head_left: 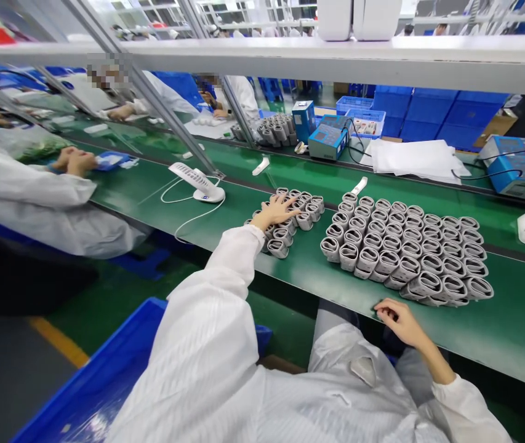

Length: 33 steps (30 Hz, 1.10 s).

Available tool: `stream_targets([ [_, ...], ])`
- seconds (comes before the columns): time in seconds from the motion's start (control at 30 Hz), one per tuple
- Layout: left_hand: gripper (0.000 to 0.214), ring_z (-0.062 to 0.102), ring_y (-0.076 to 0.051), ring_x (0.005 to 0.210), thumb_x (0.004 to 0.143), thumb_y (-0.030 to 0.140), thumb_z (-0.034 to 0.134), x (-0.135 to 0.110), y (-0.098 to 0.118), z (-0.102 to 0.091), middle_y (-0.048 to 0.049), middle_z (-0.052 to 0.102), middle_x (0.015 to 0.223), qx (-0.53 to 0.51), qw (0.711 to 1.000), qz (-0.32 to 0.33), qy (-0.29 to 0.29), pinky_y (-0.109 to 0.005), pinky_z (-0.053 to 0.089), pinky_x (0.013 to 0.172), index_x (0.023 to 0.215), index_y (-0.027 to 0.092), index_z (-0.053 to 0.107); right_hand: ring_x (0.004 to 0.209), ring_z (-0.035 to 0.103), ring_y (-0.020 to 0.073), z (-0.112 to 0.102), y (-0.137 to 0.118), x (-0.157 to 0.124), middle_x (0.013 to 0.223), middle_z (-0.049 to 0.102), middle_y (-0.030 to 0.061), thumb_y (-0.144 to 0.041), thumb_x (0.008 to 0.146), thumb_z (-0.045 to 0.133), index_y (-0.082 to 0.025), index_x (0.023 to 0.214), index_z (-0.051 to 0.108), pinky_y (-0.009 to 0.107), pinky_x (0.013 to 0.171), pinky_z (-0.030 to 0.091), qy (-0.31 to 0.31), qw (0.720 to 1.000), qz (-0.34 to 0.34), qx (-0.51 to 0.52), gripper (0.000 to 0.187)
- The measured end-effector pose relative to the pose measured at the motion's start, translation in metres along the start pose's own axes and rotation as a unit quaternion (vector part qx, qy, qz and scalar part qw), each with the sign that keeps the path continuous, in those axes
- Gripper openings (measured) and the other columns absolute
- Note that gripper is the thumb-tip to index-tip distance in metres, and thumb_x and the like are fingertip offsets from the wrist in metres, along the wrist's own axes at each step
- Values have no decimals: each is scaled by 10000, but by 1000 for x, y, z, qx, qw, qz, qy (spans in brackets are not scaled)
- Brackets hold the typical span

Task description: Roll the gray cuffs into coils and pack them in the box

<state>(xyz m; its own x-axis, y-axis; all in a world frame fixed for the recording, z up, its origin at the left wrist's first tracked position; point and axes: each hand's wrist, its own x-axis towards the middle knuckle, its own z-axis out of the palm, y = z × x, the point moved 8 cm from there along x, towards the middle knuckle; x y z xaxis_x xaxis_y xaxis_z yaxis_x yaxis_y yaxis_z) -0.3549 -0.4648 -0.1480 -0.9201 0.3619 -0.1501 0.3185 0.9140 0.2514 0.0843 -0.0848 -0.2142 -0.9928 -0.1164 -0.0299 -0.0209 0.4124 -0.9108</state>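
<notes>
My left hand (276, 212) lies with its fingers spread on a small cluster of grey hollow oval moulded parts (303, 212) on the green conveyor belt (511, 314). Several of these parts sit under and around the hand. To the right stands a much larger block of the same parts (400, 249), packed closely on their ends. My right hand (400, 321) rests curled on the belt's near edge, just below that block, holding nothing.
A co-worker's hands (80, 161) work at the left, beyond a white desk fan (197, 183) with its cable. Blue electronic testers (327, 140) and white sheets (414, 159) sit farther back. A white shelf (290, 58) crosses overhead, and a blue crate (105, 369) sits below at my left.
</notes>
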Motion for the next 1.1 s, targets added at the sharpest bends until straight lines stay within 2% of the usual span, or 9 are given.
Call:
stream_targets([
  [0.1,977,76,-587,1783,1026,831,513,-2,-21,-13,-152,70,1977,8,1000,-4,-13,-950,124,1291,1852,367,274,815,744,234,6,-46,-1,1016,820,104,-531,1055,703,-239,1124,848,371,732,625,-139,990,-1,25,334],
  [0.23,1139,66,-628,1776,907,943,595,-12,-39,-4,-121,43,1982,8,998,-7,-61,-944,213,1281,1854,426,231,885,760,190,3,-175,4,1129,824,97,-474,1020,784,-211,1280,827,330,839,637,-364,924,-111,37,373],
  [0.33,1182,37,-602,1790,888,978,572,-22,-40,4,-98,-19,1985,2,998,-8,-62,-921,222,1298,1860,451,152,904,775,181,-1,-258,55,1103,821,90,-437,1063,739,-211,1295,836,293,780,600,-423,889,-175,-22,338],
  [0.4,1235,39,-608,1789,856,997,588,-30,-38,4,-114,-21,1984,5,999,-12,-53,-883,268,1304,1864,441,140,935,770,189,5,-288,121,1100,831,83,-389,1067,711,-216,1225,847,311,837,601,-391,888,-210,-120,271],
  [0.57,1365,107,-645,1769,696,958,814,-59,-35,-1,-140,66,1978,25,997,-24,-75,-845,314,1311,1841,450,271,982,812,236,41,-254,331,1237,862,77,-368,986,796,-238,1326,833,334,902,635,-259,871,-53,-415,367],
  [0.7,1435,-36,-667,1768,709,925,851,-94,-41,-4,-117,-112,1973,15,995,-67,-77,-970,304,1226,1854,491,102,1230,786,376,73,-221,441,1454,781,222,-347,998,774,-136,1496,743,457,1037,650,-203,860,-29,-467,542],
  [0.87,1384,-128,-735,1721,803,1030,651,-139,-46,23,-168,-150,1958,-35,981,-187,-34,-1042,308,1134,1875,386,57,1562,567,507,102,-202,499,1742,543,210,-449,938,859,-291,1730,555,643,1271,514,-212,843,-75,-489,863],
  [0.97,1279,-161,-705,1731,870,960,663,-146,-45,44,-187,-85,1964,-71,983,-165,-32,-1019,302,1172,1876,352,157,1590,544,533,118,-190,512,1827,429,183,-558,821,964,-404,1825,371,696,1267,520,-258,828,-84,-491,1177],
  [1.1,1237,-137,-578,1791,904,832,760,-151,-71,46,-183,-106,1966,-114,985,-113,61,-915,224,1322,1871,336,170,1656,470,566,137,-178,512,1922,242,186,-590,840,949,-429,1841,315,754,1287,492,-301,800,-84,-513,1196],
])
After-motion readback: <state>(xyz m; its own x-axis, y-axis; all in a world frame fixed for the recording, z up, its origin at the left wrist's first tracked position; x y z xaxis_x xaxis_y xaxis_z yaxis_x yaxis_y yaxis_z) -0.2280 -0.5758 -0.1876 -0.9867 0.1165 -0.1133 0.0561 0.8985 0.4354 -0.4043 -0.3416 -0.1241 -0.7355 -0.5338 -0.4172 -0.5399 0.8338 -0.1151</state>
